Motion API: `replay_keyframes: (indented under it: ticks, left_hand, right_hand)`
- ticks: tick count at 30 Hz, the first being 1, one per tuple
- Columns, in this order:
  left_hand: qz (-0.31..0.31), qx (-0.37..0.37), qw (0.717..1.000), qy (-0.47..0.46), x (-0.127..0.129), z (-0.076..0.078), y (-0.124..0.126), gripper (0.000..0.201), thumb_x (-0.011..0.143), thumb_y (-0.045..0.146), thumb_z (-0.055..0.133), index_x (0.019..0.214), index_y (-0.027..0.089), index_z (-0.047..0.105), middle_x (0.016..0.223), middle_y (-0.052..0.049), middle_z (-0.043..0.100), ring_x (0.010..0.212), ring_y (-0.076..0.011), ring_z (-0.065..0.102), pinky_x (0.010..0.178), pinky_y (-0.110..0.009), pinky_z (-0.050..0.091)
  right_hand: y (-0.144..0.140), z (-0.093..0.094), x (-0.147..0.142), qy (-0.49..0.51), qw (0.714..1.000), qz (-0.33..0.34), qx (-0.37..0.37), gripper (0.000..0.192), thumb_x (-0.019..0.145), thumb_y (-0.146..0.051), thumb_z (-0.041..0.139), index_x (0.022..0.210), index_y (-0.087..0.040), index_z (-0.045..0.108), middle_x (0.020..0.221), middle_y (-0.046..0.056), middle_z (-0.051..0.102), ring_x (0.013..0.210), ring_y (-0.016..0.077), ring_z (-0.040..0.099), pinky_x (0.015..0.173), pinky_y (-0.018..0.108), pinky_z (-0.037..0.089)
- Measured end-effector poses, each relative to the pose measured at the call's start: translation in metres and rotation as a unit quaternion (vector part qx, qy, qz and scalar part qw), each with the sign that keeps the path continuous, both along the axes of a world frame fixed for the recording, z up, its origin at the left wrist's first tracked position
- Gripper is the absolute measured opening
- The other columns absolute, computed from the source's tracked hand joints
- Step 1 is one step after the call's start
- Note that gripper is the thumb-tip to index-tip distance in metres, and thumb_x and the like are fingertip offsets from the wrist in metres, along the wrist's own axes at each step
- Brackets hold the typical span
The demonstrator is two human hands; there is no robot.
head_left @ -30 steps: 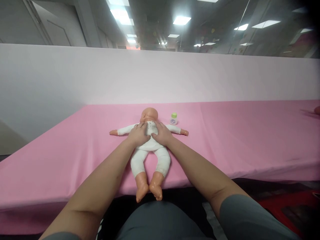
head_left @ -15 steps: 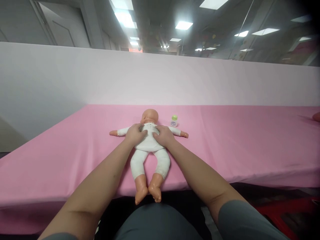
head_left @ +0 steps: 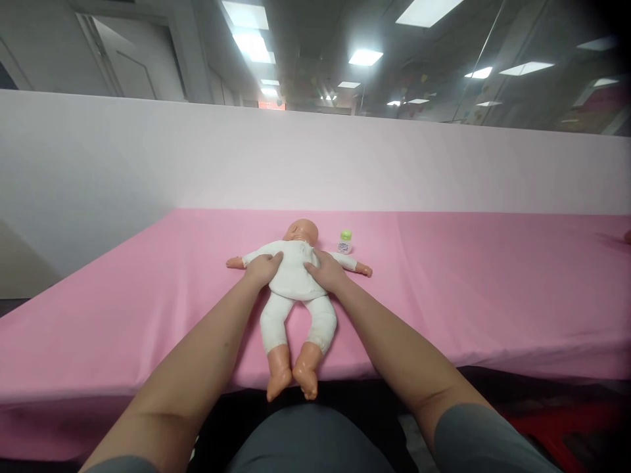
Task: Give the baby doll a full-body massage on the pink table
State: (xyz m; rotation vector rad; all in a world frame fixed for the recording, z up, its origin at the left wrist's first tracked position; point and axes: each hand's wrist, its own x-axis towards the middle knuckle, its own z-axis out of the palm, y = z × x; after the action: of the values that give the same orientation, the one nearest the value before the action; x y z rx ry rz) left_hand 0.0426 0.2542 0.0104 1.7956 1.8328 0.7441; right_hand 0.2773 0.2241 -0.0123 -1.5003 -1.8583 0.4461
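Note:
A baby doll (head_left: 296, 281) in a white fabric suit lies stretched out on a pink-covered surface. Its bare plastic head points away from me, its arms are spread to both sides, and its feet reach the near edge. My left hand (head_left: 263, 268) is closed around the doll's left-hand side, thumb on top and the other fingers mostly hidden. On the opposite side, my right hand (head_left: 329, 270) grips the upper torso near the shoulder, its thumb pressed on the white cloth. A small clear bottle with a green cap (head_left: 345, 242) stands beyond the doll's right-hand arm.
Pink cloth (head_left: 458, 282) covers the wide surface. A white wall panel (head_left: 345, 161) rises along its back, with glass above. A red object (head_left: 566, 427) sits low at the right, below the edge. Part of something skin-coloured (head_left: 627, 236) shows at the far right.
My left hand has slid outward from the doll's back to its side. The doll's head and torso have shifted slightly right. My right hand stays near the same place.

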Motion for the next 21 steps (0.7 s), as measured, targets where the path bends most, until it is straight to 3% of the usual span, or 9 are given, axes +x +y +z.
replay_keyframes:
  ticks: [3, 9, 14, 16, 21]
  left_hand:
    - [-0.004, 0.016, 0.998, -0.061, 0.007, 0.0, -0.005, 0.066, 0.091, 0.072, 0.051, 0.118, 0.015, 0.071, 0.118, -0.018, 0.077, 0.112, -0.0376, 0.072, 0.095, -0.046, 0.053]
    - [-0.059, 0.058, 0.986, -0.148, 0.011, 0.004, -0.013, 0.044, 0.085, 0.061, 0.068, 0.097, 0.019, 0.069, 0.1, -0.01, 0.077, 0.098, -0.0318, 0.072, 0.083, -0.041, 0.055]
    - [-0.076, 0.102, 0.978, -0.166, 0.018, 0.011, -0.02, 0.04, 0.083, 0.055, 0.07, 0.103, 0.02, 0.07, 0.098, -0.006, 0.075, 0.096, -0.0285, 0.071, 0.081, -0.039, 0.057]
    - [-0.086, 0.113, 0.975, -0.171, 0.022, 0.016, -0.026, 0.041, 0.083, 0.052, 0.069, 0.11, 0.021, 0.071, 0.104, -0.006, 0.076, 0.1, -0.029, 0.071, 0.085, -0.04, 0.058]
    - [-0.151, 0.103, 0.961, -0.205, 0.032, 0.031, -0.044, 0.05, 0.082, 0.041, 0.07, 0.13, 0.023, 0.069, 0.126, -0.009, 0.074, 0.118, -0.0334, 0.068, 0.096, -0.045, 0.057]
  right_hand:
    - [-0.001, 0.0, -0.004, 0.001, 1.0, 0.001, 0.015, 0.069, 0.097, -0.049, 0.057, 0.159, -0.019, 0.046, 0.162, 0.014, 0.048, 0.15, 0.0314, 0.044, 0.125, 0.048, 0.032]
    - [-0.008, 0.003, -0.008, 0.01, 0.997, 0.018, 0.078, 0.064, 0.097, -0.042, 0.058, 0.157, -0.024, 0.049, 0.16, 0.01, 0.051, 0.151, 0.0275, 0.044, 0.127, 0.045, 0.031]
    - [-0.015, 0.009, -0.01, 0.049, 0.993, 0.038, 0.103, 0.059, 0.104, -0.046, 0.047, 0.159, -0.025, 0.046, 0.164, 0.007, 0.047, 0.154, 0.0251, 0.04, 0.128, 0.044, 0.03]
    - [-0.019, 0.012, -0.013, 0.074, 0.992, 0.042, 0.093, 0.063, 0.106, -0.054, 0.04, 0.163, -0.027, 0.039, 0.167, 0.008, 0.042, 0.156, 0.0259, 0.037, 0.128, 0.046, 0.029]
    - [-0.029, 0.018, -0.022, 0.131, 0.99, 0.044, 0.027, 0.094, 0.099, -0.076, 0.041, 0.171, -0.024, 0.01, 0.174, 0.011, 0.027, 0.16, 0.03, 0.028, 0.128, 0.049, 0.029]
